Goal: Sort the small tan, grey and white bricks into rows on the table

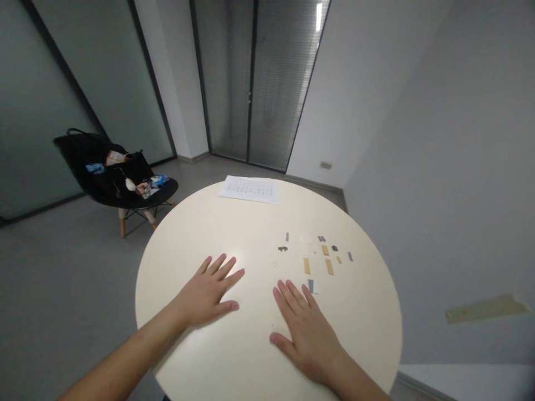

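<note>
My left hand (209, 292) lies flat on the round cream table (184, 239), fingers spread, holding nothing. To its right, my right hand (305, 331) also rests palm down with its fingers a little apart. Just beyond its fingertips is a small grey piece (310, 285) beside a pale one. Farther back on the right lie several small flat pieces, among them a yellow strip (307, 265), another yellow strip (330, 267), a yellow block (325, 250), a dark jagged piece (283, 248) and a dark rounded piece (335, 248).
A printed paper sheet (249, 189) lies at the table's far edge. A black chair (92, 178) with a bag and small packets on it stands at the left. Glass panels and a white wall (438, 195) surround the table.
</note>
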A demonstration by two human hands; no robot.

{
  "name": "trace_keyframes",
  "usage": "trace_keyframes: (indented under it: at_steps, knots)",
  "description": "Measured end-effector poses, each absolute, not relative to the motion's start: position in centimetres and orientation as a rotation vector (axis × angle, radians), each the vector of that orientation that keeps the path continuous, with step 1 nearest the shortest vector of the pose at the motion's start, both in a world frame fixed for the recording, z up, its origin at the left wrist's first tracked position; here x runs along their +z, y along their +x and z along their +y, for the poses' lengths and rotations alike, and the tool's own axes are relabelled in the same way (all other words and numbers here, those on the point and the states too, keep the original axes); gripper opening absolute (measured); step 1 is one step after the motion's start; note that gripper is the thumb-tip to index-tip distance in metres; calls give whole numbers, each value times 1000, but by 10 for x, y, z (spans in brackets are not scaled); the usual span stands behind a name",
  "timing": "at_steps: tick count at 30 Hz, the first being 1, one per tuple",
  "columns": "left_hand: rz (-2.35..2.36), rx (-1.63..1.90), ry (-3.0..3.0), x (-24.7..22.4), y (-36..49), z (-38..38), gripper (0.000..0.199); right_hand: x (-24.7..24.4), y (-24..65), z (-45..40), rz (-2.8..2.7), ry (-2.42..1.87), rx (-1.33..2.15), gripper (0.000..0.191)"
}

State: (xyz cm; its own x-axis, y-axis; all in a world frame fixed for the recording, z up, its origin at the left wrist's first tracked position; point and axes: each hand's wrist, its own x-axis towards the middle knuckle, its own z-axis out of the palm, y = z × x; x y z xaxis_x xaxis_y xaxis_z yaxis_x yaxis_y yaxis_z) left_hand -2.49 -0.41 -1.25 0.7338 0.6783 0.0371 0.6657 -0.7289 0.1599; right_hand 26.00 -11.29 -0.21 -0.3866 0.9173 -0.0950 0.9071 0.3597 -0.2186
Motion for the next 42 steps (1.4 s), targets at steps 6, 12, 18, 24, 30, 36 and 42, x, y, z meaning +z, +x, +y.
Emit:
trace_keyframes:
  at_steps: [6,12,18,24,30,36,42]
  knots:
    - [1078,151,2796,-12,-25,-3,73,1,260,-112,-2569,-1725,395,77]
    - [1086,100,2781,-8,-24,-4,73,1,261,-112,-2568,-1726,405,76]
    - [1075,139,2785,-9,-24,-2,73,-1,261,-111,-2556,-1717,398,76]
    - [1072,120,2796,-11,-24,-2,72,0,262,-111,-2540,-1705,425,75]
    - [1103,89,2741,-5,-23,1,74,-11,274,-110,-2232,-1568,430,64]
    - [1197,300,2496,29,-5,20,46,10,324,-97,-1416,-1675,324,45]
    - [1064,553,2509,25,44,40,45,9,412,-59,-1293,-1943,52,42]
